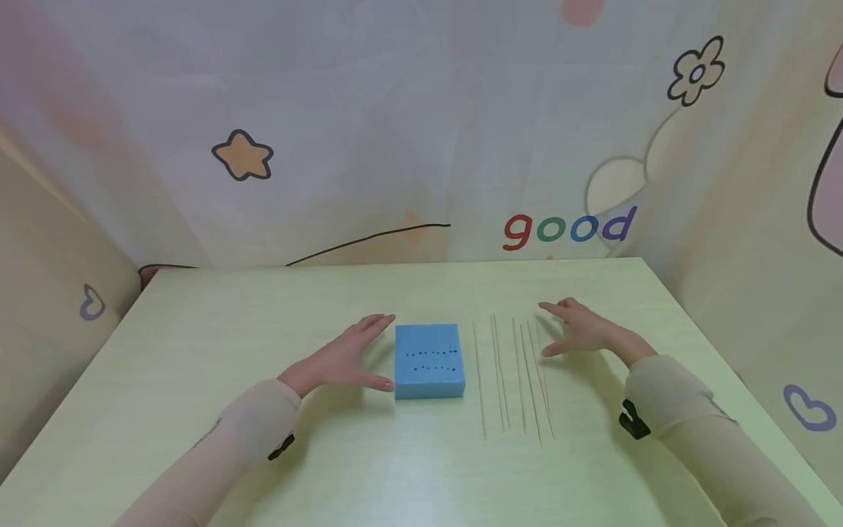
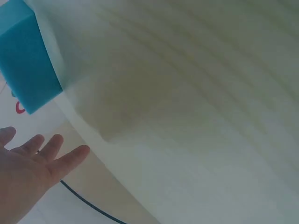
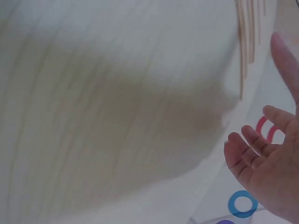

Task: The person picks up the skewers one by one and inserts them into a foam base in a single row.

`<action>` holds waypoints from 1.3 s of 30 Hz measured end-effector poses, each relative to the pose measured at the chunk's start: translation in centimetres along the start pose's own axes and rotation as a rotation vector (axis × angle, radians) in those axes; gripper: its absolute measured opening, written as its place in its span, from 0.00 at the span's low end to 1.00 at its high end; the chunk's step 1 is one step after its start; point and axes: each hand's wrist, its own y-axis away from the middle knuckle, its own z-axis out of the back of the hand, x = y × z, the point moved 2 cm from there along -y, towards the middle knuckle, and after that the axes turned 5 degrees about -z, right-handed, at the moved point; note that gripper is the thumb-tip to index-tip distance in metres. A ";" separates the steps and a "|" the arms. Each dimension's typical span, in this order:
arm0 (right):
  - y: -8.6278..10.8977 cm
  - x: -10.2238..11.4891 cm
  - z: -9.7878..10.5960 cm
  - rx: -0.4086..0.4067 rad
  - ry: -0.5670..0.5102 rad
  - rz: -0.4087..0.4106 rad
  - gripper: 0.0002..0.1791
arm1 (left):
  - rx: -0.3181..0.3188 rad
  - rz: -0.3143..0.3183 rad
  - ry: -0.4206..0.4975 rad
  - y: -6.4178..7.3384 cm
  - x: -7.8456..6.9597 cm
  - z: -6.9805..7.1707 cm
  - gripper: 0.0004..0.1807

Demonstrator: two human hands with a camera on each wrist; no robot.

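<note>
A blue foam block (image 1: 429, 380) with two rows of small dark holes on its top lies near the middle of the table. Just left of it my left hand (image 1: 345, 359) is spread, thumb and fingers apart, holding nothing. In the left wrist view, the block (image 2: 28, 60) stands beyond those outstretched fingers. To the right of the block, several thin wooden sticks (image 1: 523, 380) lie roughly side by side. Over the right end of this row hovers my right hand (image 1: 582, 329), its thumb and fingers apart and nothing between them. The right wrist view shows the sticks' ends (image 3: 242, 56) near the thumb.
The pale wooden table (image 1: 197, 351) reaches back to a printed cloth wall (image 1: 369, 146) with a star, a flower and the word "good". Cloth also hangs along the left and right sides. Dark clips (image 1: 634, 420) sit at both sleeve cuffs.
</note>
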 end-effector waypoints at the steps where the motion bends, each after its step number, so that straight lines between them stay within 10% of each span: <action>1: -0.2 -0.1 -0.1 0.014 -0.005 -0.003 0.54 | 0.008 -0.005 0.003 -0.2 0.0 -0.1 0.59; 39: -2.4 -0.9 -1.1 0.067 -0.077 0.008 0.54 | 0.110 0.083 -0.029 -2.6 -0.7 -0.8 0.59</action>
